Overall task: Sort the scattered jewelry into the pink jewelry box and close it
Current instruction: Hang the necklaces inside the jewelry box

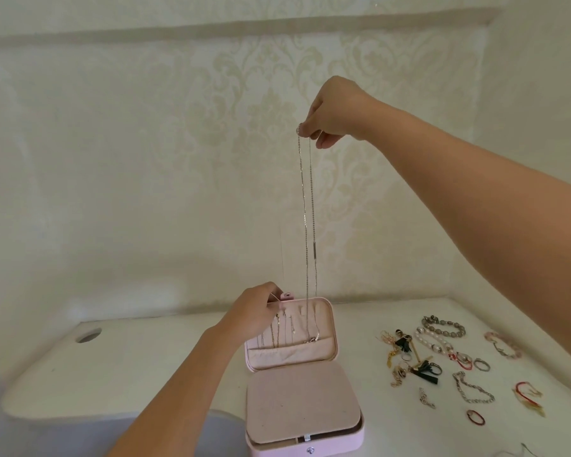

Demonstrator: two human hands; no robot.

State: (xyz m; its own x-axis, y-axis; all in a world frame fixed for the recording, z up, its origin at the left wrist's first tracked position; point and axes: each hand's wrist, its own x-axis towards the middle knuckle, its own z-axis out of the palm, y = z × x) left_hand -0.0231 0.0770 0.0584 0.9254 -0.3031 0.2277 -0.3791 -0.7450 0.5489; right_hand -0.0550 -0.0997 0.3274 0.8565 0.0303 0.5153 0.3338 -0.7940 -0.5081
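right hand (335,115) pinches a long chain necklace (307,206) high above the open pink jewelry box (302,384); left hand (254,313) grips its lid's far-left corner. bracelets (442,328) and rings (482,365) scattered right; no writing legible.

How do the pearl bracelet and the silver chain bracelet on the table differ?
The pearl bracelet is strung with round whitish beads; the silver chain bracelet is flat metal links. The pearl bracelet lies farther back, against other pieces; the chain bracelet lies nearer, apart. Both lie on the table, right of the pink jewelry box.
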